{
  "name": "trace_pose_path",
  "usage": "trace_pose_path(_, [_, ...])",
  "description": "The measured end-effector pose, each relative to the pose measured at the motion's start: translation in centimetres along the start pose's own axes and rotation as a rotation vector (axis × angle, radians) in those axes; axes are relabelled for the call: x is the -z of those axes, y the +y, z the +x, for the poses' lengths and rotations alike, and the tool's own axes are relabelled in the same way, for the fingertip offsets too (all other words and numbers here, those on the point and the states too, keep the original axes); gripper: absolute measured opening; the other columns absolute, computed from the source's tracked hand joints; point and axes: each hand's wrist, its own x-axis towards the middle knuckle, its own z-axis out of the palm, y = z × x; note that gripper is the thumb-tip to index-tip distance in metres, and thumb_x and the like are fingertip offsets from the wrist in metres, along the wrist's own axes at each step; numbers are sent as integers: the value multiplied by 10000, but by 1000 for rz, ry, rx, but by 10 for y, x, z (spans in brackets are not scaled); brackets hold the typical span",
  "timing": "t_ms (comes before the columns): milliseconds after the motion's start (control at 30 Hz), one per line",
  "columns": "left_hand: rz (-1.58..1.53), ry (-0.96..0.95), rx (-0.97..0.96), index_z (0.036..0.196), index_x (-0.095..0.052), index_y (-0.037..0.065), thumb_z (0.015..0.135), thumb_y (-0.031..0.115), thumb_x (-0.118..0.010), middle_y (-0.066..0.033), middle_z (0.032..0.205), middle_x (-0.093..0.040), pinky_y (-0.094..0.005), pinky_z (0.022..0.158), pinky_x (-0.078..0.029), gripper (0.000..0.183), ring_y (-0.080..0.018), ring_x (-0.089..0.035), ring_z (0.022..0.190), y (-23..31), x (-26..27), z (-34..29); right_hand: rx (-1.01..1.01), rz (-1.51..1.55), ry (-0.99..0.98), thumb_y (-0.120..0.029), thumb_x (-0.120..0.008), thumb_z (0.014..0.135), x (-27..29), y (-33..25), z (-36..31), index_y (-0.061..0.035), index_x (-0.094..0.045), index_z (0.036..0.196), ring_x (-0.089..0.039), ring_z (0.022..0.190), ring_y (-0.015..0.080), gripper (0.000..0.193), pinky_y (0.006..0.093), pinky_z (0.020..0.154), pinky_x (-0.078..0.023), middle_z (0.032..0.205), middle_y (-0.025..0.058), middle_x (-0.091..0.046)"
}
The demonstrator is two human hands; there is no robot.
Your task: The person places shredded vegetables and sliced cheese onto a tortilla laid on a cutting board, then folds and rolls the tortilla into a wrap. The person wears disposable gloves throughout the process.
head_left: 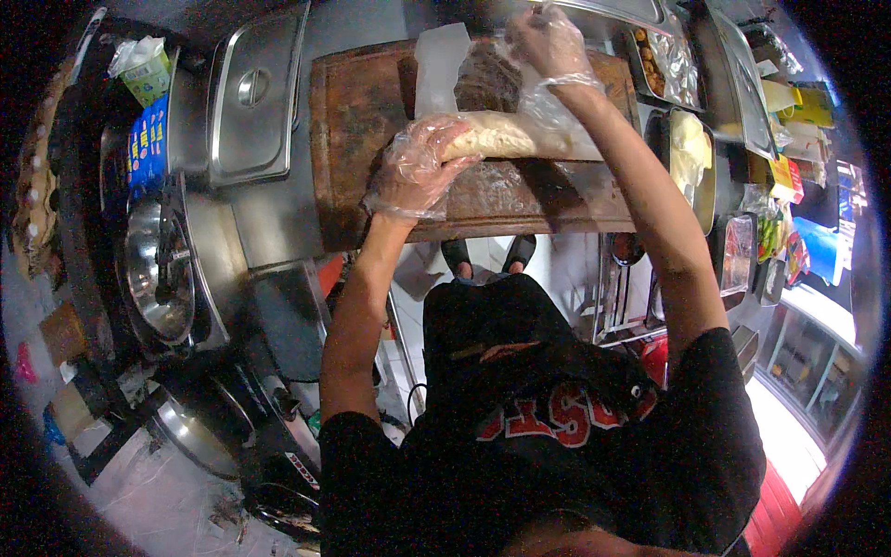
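Observation:
A long, pale bread-like roll [497, 136] lies across the brown wooden cutting board [357, 93]. My left hand [416, 170], in a loose clear plastic glove, curls round the roll's left end. Behind the roll, a whitish translucent sheet [442, 67] lies flat on the board. My right hand [548, 45], gloved the same way, is raised near the board's far edge with its fingers curled closed. What they hold, if anything, is hidden. Loose clear plastic [549, 102] spreads between my right wrist and the roll's right part.
Left of the board sits a lidded steel pan [255, 97], with a steel bowl [160, 269] nearer me. To the right are a foil-lined tray of brown pieces [652, 65] and a tray holding pale yellow sheets [688, 153]. A metal rack [620, 288] stands below the counter.

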Motion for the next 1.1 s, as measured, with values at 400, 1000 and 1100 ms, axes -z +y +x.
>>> trace_pose_path(400, [-4,-11,-70,1187,-621,108,720,185,-842,-98,1176,-634,-435,932,-525,523,-323,-623,1084,1,2,3,283,-106,-1136,-216,-641,857,-53,1,62,-124,-699,1075,-556,535,121,244,290,467,-445,724,17,-663])
trace_pose_path(1000, [-45,-53,-31,1154,-637,131,714,177,-840,-78,1186,-630,-445,983,-501,486,-316,-585,1153,2,-2,4,1324,-615,-584,-388,-668,816,-52,60,64,-93,-693,918,-674,741,332,313,435,657,-538,820,118,-707])
trace_pose_path(1100, [-11,-51,-24,1145,-641,130,718,188,-836,-72,1191,-629,-452,1010,-486,473,-320,-562,1199,6,6,5,860,-594,-779,-303,-643,891,-5,24,29,-66,-717,896,-676,721,319,248,417,693,-544,856,151,-715])
